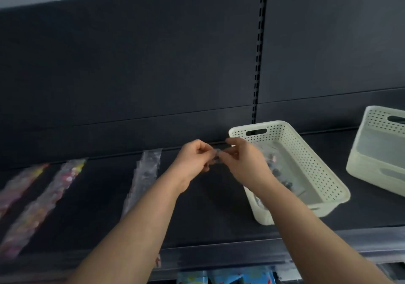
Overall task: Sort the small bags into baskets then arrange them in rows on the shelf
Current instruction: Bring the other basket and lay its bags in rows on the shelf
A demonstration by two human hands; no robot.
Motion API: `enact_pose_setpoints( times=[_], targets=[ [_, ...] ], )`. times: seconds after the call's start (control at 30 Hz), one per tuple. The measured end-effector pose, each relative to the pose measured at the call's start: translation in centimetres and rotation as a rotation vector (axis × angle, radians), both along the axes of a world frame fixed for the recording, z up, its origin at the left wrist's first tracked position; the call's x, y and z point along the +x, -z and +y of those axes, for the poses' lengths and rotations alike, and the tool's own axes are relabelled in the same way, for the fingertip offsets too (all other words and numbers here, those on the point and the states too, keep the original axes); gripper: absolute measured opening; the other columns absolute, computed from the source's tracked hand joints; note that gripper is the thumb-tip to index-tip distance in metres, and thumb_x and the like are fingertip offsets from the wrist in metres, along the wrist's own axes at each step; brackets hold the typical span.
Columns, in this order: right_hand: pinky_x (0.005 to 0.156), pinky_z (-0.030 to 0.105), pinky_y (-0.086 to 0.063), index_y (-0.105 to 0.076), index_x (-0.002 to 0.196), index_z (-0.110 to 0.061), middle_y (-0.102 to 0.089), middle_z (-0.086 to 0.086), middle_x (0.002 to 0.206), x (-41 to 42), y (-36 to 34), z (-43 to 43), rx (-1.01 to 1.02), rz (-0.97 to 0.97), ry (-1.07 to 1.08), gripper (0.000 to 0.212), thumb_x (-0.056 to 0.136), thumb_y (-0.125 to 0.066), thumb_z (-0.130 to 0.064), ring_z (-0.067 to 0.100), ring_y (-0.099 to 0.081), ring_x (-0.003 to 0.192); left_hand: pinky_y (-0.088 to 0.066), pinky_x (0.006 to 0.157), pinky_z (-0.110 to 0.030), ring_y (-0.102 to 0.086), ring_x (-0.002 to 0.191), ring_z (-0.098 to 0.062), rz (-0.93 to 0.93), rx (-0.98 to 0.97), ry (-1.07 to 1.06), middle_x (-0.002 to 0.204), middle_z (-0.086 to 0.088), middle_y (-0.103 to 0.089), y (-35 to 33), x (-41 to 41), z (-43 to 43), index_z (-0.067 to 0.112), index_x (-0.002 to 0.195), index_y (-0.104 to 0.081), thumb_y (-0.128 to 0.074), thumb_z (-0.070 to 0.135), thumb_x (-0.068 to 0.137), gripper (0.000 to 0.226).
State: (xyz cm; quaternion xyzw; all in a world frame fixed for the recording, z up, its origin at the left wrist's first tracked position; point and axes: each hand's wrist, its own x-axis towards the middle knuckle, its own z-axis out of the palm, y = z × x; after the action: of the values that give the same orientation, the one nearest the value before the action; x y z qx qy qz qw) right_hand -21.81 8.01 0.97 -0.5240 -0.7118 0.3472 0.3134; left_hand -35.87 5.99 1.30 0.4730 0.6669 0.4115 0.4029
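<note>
head view. pinched above the dark shelf [208, 218]: one small clear bag [215, 159], gripped at its left end by the curled fingers of the left hand [192, 159] and at its right end by thumb and fingers of the right hand [243, 163]; both sets of fingers closed tight on the plastic, hands nearly touching. just right of the hands, on the shelf: cream perforated basket [306, 152] holding more bags [277, 170] with dark contents. farther right: second cream basket [377, 152]. left of the hands, laid front to back: row of clear bags [144, 178], then two rows of colourful bags [43, 196], blurred.
</note>
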Motion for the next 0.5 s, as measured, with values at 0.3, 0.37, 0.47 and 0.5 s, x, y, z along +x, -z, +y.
enact_pose_setpoints(
  times=[0.3,0.37,0.47,0.5],
  targets=[
    [0.084,0.041,-0.056,-0.060,0.110,-0.018,-0.072,-0.003,0.082,-6.2,3.3,-0.4,-0.147,0.292,0.019,0.032,0.081,-0.066,-0.006,0.017,-0.069,0.083,-0.047,0.061,-0.020,-0.058,0.069,-0.011,-0.346,-0.055,-0.193,0.090,-0.005,-0.066,2.5,-6.1,-2.7,0.013,0.103,-0.063,-0.065,0.007,0.091,0.014],
    [0.081,0.036,-0.057,-0.058,0.117,-0.009,-0.071,0.003,0.085,-6.8,3.5,-0.4,-0.210,0.372,0.016,0.041,0.079,-0.070,0.000,0.018,-0.069,0.081,-0.051,0.072,-0.026,-0.062,0.079,-0.014,-0.326,-0.024,-0.213,0.098,-0.008,-0.069,2.7,-7.0,-2.7,0.016,0.097,-0.065,-0.066,0.004,0.090,0.014],
    [0.072,0.021,-0.055,-0.055,0.120,-0.010,-0.067,0.005,0.090,-7.2,3.2,-0.8,-0.272,0.456,0.024,0.050,0.076,-0.072,0.006,0.014,-0.065,0.078,-0.052,0.087,-0.032,-0.064,0.086,-0.014,-0.268,0.031,-0.209,0.096,-0.005,-0.071,2.8,-7.7,-2.6,0.018,0.091,-0.068,-0.064,0.003,0.091,0.016],
    [0.072,0.019,-0.053,-0.054,0.121,-0.011,-0.067,0.004,0.093,-7.3,3.2,-0.8,-0.312,0.491,0.022,0.051,0.076,-0.070,0.009,0.012,-0.065,0.079,-0.053,0.085,-0.031,-0.063,0.083,-0.012,-0.276,0.042,-0.196,0.092,-0.002,-0.070,2.9,-7.8,-2.5,0.017,0.091,-0.069,-0.063,0.003,0.092,0.016]
  ],
)
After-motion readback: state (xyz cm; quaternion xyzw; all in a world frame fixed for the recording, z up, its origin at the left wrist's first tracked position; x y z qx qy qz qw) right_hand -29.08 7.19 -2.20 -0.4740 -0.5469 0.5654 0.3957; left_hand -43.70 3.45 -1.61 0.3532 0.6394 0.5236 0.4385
